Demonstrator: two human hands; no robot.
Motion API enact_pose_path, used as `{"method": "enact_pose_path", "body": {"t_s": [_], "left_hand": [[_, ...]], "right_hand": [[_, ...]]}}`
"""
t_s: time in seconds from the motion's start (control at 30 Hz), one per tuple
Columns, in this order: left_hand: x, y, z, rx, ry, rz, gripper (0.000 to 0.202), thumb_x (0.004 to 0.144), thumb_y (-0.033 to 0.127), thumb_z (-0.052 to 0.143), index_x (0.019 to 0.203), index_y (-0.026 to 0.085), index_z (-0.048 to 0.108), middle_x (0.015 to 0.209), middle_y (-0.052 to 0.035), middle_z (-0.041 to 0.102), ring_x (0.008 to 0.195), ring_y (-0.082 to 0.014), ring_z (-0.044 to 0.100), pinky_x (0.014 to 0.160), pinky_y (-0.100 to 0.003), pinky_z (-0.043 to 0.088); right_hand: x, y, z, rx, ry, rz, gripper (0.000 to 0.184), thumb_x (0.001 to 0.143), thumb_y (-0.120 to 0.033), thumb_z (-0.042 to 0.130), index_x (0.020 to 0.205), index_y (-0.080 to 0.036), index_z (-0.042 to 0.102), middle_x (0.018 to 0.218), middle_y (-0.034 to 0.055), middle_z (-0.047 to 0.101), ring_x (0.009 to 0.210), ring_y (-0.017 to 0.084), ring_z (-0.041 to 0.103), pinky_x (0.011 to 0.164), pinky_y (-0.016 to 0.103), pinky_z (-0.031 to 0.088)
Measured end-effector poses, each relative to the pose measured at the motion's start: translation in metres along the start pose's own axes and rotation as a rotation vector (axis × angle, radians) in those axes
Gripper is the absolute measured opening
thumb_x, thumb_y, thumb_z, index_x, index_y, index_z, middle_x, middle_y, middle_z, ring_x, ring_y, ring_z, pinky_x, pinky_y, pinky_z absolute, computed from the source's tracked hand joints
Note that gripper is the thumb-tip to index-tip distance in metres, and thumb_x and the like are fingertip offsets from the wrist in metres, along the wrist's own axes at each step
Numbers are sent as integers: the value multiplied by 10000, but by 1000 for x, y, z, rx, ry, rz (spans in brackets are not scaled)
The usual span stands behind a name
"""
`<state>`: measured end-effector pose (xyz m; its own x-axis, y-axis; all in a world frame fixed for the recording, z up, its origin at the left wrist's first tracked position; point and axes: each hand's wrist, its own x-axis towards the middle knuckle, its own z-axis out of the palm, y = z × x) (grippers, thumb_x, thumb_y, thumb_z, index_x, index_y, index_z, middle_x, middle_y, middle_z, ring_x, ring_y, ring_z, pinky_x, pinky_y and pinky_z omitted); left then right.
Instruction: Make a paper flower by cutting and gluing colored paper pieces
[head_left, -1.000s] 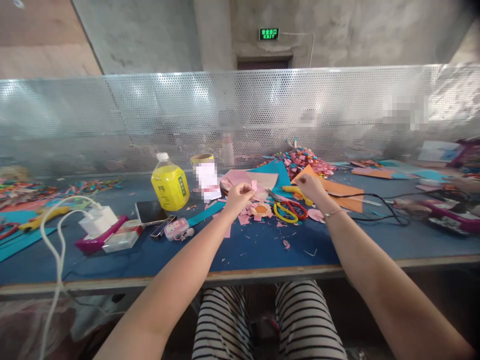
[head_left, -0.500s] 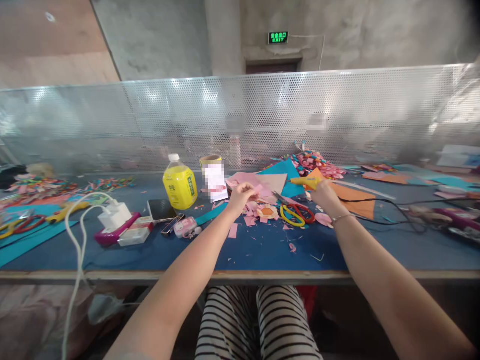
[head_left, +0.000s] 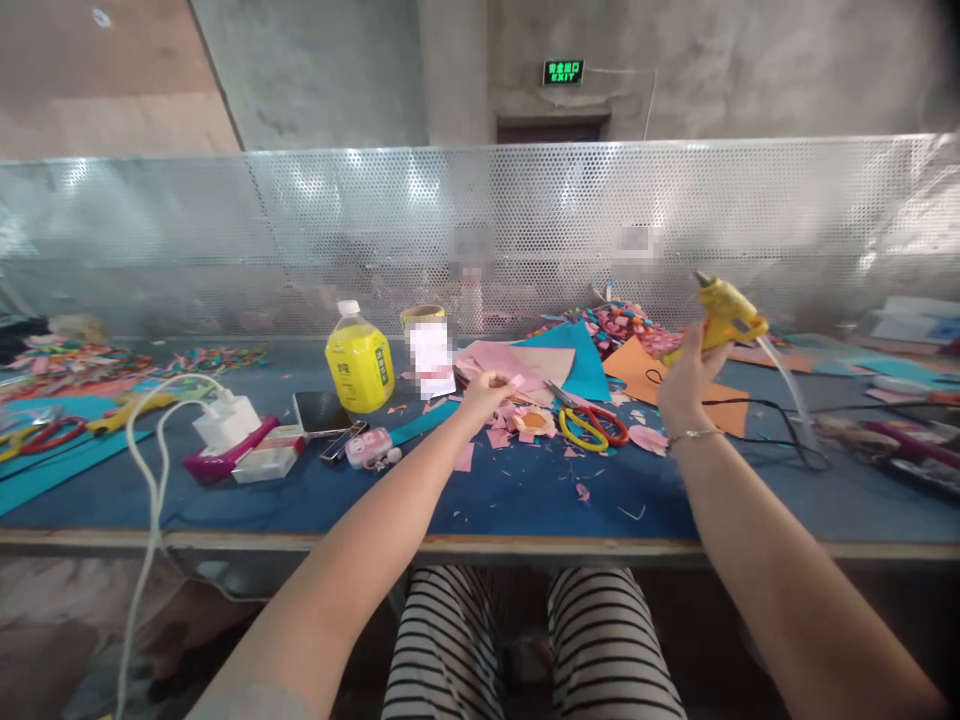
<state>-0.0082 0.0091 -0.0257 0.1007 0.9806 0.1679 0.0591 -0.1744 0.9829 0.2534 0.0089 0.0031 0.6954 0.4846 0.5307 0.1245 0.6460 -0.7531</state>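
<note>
My right hand (head_left: 686,385) grips a yellow hot glue gun (head_left: 726,312), held up with its nozzle toward the upper left and a clear glue stick (head_left: 784,375) trailing out of its back. My left hand (head_left: 486,390) is closed in a pinch on a small pink piece (head_left: 516,381), which looks like paper or felt. Beneath it lie pink scraps (head_left: 498,438) and a round pink-and-orange piece (head_left: 534,422). Between my hands rest scissors with yellow and red handles (head_left: 585,430). Behind them are pink sheets (head_left: 487,358), a blue sheet (head_left: 585,355) and an orange sheet (head_left: 634,368).
A yellow bottle (head_left: 360,365), a tape roll (head_left: 424,320), a phone (head_left: 320,412) and a purple power strip (head_left: 225,455) with white cables stand left. A heap of colourful strips (head_left: 622,325) lies by the perforated metal screen (head_left: 375,240). Black cords (head_left: 780,405) run at right.
My right hand has lifted the glue gun up and to the right, turning its nozzle upward. My left hand stays nearly in place with the pink piece.
</note>
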Motion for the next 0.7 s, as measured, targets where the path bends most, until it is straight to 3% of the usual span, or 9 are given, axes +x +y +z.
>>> {"method": "enact_pose_path", "body": {"t_s": [0.1, 0.17, 0.27, 0.7], "left_hand": [[1, 2, 1, -109, -38, 37, 220, 610, 268, 701, 697, 127, 556, 637, 4, 589, 610, -86, 577, 656, -249, 487], [1, 3, 1, -140, -46, 45, 207, 615, 249, 699, 695, 119, 558, 636, 9, 581, 606, -75, 571, 687, -259, 490], [0, 5, 2, -145, -2, 33, 181, 623, 216, 691, 663, 112, 549, 615, 21, 557, 580, -65, 560, 691, -262, 495], [2, -2, 2, -156, -7, 34, 145, 639, 187, 680, 665, 104, 565, 592, 15, 563, 561, -64, 564, 672, -254, 493]], "right_hand": [[-18, -4, 4, -465, -199, -327, 350, 677, -461, 516, 873, -188, 418, 744, 16, 508, 647, 140, 495, 594, 281, 403], [-32, -5, 9, -812, -417, -412, 358, 666, -468, 534, 849, -171, 459, 709, 34, 533, 663, 178, 521, 592, 293, 384], [-47, -5, 17, -1104, -572, -452, 401, 718, -486, 469, 934, -148, 477, 769, 80, 575, 703, 214, 550, 566, 284, 354], [-53, -7, 24, -1309, -673, -456, 385, 797, -412, 369, 1044, -123, 427, 889, 120, 603, 726, 235, 569, 543, 280, 304]]}}
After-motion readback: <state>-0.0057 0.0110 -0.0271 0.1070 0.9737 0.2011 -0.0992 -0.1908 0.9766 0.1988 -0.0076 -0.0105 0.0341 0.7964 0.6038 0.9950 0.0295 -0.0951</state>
